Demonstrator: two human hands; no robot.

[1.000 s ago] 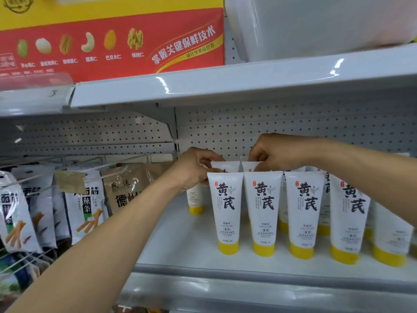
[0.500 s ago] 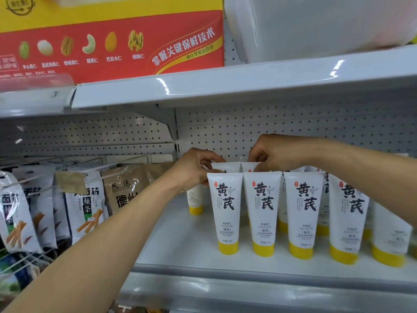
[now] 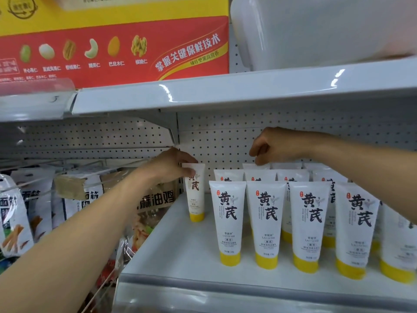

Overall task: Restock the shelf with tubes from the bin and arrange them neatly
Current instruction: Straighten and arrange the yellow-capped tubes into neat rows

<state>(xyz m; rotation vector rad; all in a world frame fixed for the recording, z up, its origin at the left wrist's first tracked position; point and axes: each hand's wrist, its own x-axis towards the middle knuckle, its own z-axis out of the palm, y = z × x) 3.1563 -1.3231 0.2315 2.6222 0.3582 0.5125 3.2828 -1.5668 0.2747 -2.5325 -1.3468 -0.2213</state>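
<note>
Tubes stand on the white shelf (image 3: 180, 251), each upright with its long axis vertical, yellow cap down and flat crimped end up, printed face toward the camera. At far left, snack bags (image 3: 17, 213) hang on wire hooks in the neighbouring bay, partly hidden by the left forearm. The left hand (image 3: 171, 164) pinches the top edge of a lone tube (image 3: 195, 195) that stands far back on the shelf, apart from the rest. To its right, the front row of tubes (image 3: 268, 222) lines up near the shelf edge, with more rows close behind, mostly hidden. The right hand (image 3: 274, 145) is closed, its fingertips on the crimped top of a back-row tube (image 3: 259, 166); only that tube's top shows. The rightmost tubes are cut off by the frame. Above, a red and yellow nut box (image 3: 112, 41) and a white bin (image 3: 316, 30) sit on the upper shelf; the bin's contents cannot be seen.
</note>
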